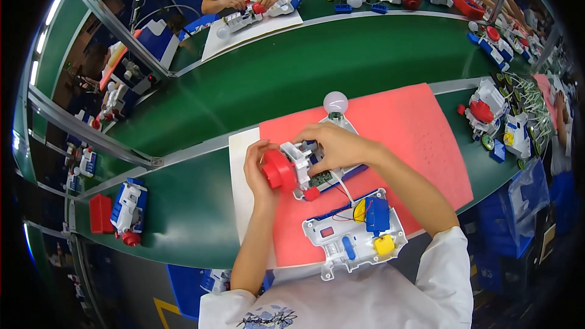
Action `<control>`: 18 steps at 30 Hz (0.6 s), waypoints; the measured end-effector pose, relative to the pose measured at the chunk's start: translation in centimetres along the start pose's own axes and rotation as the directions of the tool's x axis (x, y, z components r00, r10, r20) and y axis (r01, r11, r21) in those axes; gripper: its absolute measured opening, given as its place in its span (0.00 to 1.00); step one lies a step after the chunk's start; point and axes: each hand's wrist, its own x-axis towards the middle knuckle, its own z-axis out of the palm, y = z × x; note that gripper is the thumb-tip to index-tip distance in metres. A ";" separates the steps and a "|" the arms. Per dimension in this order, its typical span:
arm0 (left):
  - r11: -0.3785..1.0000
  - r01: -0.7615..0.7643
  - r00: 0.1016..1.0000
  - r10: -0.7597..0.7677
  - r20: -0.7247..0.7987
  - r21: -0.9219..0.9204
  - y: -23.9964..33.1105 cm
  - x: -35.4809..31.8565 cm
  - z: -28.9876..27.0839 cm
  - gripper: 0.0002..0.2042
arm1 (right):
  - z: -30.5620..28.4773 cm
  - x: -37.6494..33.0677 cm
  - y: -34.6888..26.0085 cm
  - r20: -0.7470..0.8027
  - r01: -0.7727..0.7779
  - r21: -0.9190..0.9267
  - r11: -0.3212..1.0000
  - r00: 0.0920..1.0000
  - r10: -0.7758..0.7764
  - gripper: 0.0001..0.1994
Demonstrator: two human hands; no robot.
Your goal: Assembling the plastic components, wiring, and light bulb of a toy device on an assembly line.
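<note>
My left hand (258,167) is closed around a red round plastic part (278,169) joined to a white plastic frame (300,161). My right hand (341,145) grips that frame's far side, its thumb and fingers bent over it. Beneath the hands lies an opened toy shell half (347,173) with a green circuit board, partly hidden by my fingers. A pale ball (335,103) sits at its far end. Nearer to me rests the other white shell half (341,247), holding a blue box (378,214) and yellow parts. A white cable (343,187) runs between the halves.
A pink mat (420,146) covers part of the green table. At left are a red bin (101,214) and a toy (130,206). Loose wired parts (524,109) crowd the right. Across the green belt (378,49), a person handles a similar toy (244,19).
</note>
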 end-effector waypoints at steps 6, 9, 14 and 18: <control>0.969 -0.150 0.984 0.125 0.129 0.198 1.3 -0.2 0.1 0.20 | -1.9 -0.1 -2.0 0.001 -0.132 -0.197 0.971 0.991 0.135 0.36; 0.767 -0.482 0.861 0.324 0.393 0.423 1.5 -1.3 0.8 0.28 | -2.6 0.4 -3.2 0.035 -0.261 -0.237 0.936 0.960 0.276 0.44; 0.834 -0.148 0.985 0.078 0.152 0.531 2.4 -1.5 1.6 0.31 | -0.7 -0.6 -0.7 0.017 0.146 -0.464 0.874 0.988 -0.156 0.48; 0.856 -0.115 0.992 0.077 0.096 0.504 2.2 -1.5 1.2 0.30 | -0.2 0.3 -0.8 -0.062 0.069 -0.400 0.914 0.993 -0.102 0.46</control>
